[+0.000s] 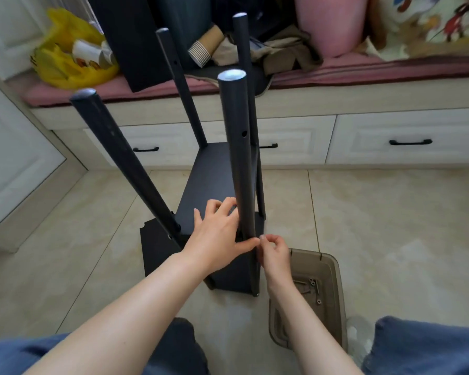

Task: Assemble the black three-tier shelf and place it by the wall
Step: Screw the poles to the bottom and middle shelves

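- Four black poles [119, 158] are standing up from the half-built shelf [209, 174], which is sitting on the tiled floor [390, 226] just in front of a row of white drawers [406, 139].
- The poles are smooth round tubes with a dull shine. Each one is ending in a pale flat cap, and small holes are showing in the sides of two of them.
- Two flat matte black boards are sitting low between the poles, one above the other. The lower board [157, 247] is showing a small notch at its left corner.
- The left hand [217, 234] is holding the nearest pole [238, 158] low down, with the fingers going behind the tube and the thumb lying across its front.
- The right hand [274, 253] is touching the same pole just beside that thumb, with the thumb and first finger drawn into a narrow pinch. Whether a small part is sitting between them I cannot tell.
- A brownish see-through plastic tray [333, 293] with rounded corners is lying on the floor just right of the shelf, and a few small metal screws [313, 284] are lying inside it.
- One more black panel [127, 41] is leaning on the pink cushion [363, 69] behind, and its top is being cut off by the frame.
- The left forearm is hiding the shelf's near edge, so the joints there are hard to make out.
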A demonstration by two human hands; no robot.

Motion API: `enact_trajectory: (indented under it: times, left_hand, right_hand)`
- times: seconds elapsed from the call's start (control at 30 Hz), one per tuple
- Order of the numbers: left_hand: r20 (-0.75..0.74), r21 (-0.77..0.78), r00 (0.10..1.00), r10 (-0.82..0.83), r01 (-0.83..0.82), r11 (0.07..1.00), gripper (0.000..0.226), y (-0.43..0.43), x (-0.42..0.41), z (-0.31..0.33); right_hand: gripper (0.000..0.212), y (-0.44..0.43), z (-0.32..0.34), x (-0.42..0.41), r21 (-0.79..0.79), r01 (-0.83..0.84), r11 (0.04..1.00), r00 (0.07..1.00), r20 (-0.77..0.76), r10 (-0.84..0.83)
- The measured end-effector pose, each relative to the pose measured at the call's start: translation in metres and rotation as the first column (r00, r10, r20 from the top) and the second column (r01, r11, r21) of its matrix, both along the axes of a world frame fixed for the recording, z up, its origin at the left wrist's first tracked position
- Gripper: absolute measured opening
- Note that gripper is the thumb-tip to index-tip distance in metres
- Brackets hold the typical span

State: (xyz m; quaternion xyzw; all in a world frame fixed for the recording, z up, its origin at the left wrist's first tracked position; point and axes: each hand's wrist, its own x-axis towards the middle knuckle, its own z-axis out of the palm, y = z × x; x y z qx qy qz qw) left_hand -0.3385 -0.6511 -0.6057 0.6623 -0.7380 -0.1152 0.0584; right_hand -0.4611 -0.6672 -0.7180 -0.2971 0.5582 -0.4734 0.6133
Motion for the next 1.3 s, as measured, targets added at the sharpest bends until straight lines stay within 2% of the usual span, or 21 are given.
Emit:
enact_trajectory:
  times: [0.13,0.27,0.57,0.73,0.83,0.97,1.1,1.2,1.3]
  left_hand:
    - [0.027,0.184,1.000,0.001,-0.006,0.983,0.089,-0.009,0.014,0.000]
    - [0.020,0.243,1.000,-0.003,-0.002,0.970,0.095,-0.022,0.036,0.006]
    - [-0.188,0.232,0.975,0.115,-0.070,0.970,0.092,-0.032,0.108,0.022]
    - [-0.451,0.235,0.873,0.187,-0.086,0.968,0.085,-0.018,0.152,0.012]
    - [-0.498,0.230,0.836,0.230,-0.129,0.965,0.078,-0.010,0.170,0.003]
    - [-0.596,0.210,0.720,0.356,-0.288,0.934,0.072,-0.001,0.185,-0.022]
    - [-0.756,0.212,0.482,0.443,-0.460,0.863,0.059,0.011,0.183,-0.063]
    - [-0.826,0.262,0.332,0.456,-0.491,0.831,0.063,0.020,0.176,-0.095]
    - [-0.857,0.296,0.241,0.455,-0.492,0.819,0.066,0.027,0.169,-0.120]
  right_hand:
    - [0.009,0.001,0.004,0.016,-0.011,-0.130,0.992,0.985,-0.112,0.128]
    - [0.012,-0.002,0.011,0.028,-0.053,-0.238,0.970,0.960,-0.165,0.226]
    - [0.005,-0.026,0.025,0.054,-0.135,-0.367,0.921,0.924,-0.166,0.344]
    - [0.009,-0.034,0.028,0.080,-0.160,-0.444,0.881,0.895,-0.126,0.428]
    - [0.009,-0.038,0.029,0.094,-0.185,-0.499,0.847,0.866,-0.146,0.478]
    - [0.004,-0.048,0.027,0.113,-0.169,-0.538,0.826,0.841,-0.176,0.512]
    - [0.004,-0.057,0.018,0.121,-0.143,-0.600,0.787,0.789,-0.270,0.553]
    - [0.004,-0.062,0.010,0.118,-0.101,-0.649,0.754,0.737,-0.330,0.590]
    - [0.004,-0.065,0.002,0.113,-0.061,-0.682,0.729,0.691,-0.382,0.614]
